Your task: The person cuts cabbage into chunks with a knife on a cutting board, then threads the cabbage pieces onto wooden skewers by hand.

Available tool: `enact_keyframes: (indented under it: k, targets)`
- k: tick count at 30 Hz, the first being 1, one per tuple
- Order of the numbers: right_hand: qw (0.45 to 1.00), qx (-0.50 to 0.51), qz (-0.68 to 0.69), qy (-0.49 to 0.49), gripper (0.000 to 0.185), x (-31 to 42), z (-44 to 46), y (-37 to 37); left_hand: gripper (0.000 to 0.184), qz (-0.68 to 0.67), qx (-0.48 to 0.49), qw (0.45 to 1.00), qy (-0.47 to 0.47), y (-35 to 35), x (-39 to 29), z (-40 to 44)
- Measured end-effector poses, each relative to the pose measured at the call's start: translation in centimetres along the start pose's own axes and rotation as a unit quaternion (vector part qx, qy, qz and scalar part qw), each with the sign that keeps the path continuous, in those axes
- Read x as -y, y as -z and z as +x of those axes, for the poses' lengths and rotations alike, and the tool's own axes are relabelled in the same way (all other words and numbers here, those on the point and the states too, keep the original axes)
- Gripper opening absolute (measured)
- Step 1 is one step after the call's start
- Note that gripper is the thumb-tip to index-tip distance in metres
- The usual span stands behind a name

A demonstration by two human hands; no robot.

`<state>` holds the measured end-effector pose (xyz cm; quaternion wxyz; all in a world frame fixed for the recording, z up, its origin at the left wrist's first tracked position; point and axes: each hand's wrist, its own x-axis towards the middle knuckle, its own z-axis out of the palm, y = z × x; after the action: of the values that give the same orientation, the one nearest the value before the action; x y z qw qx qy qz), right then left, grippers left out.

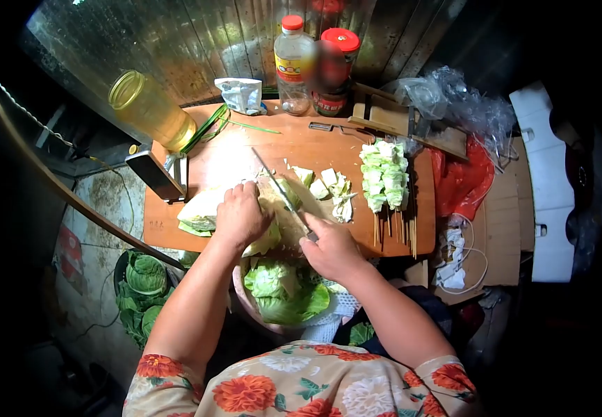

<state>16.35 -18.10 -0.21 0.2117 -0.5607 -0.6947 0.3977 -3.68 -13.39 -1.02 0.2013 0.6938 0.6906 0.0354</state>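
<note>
Just left of the knife (281,193), I see the left hand (243,216) resting palm-down over pale cabbage (200,209); whether it grips, I can't tell. The right hand (330,247) is wrapped round the knife's handle. Right of the knife on the surface (329,147) lie cut pieces (320,189), with skewered cabbage (384,176) farther right.

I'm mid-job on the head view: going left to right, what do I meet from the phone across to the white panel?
Phone, left hand, right hand gripping the knife, skewered cabbage pieces, red plastic bag, white panel.
</note>
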Motion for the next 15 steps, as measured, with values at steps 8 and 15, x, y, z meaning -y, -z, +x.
enact_keyframes:
  k: [8, 15]
  targets:
    - [0.995, -0.036, 0.081, -0.038, 0.041, -0.6, -1.3, 2.5, 0.033, -0.152, -0.034, 0.977, -0.142, -4.6, 0.7, 4.7]
    - [0.999, 0.008, 0.031, -0.037, 0.041, -0.8, -2.4, 2.2, 0.031, -0.152, -0.004, 0.987, -0.058, -3.9, -0.2, 4.0]
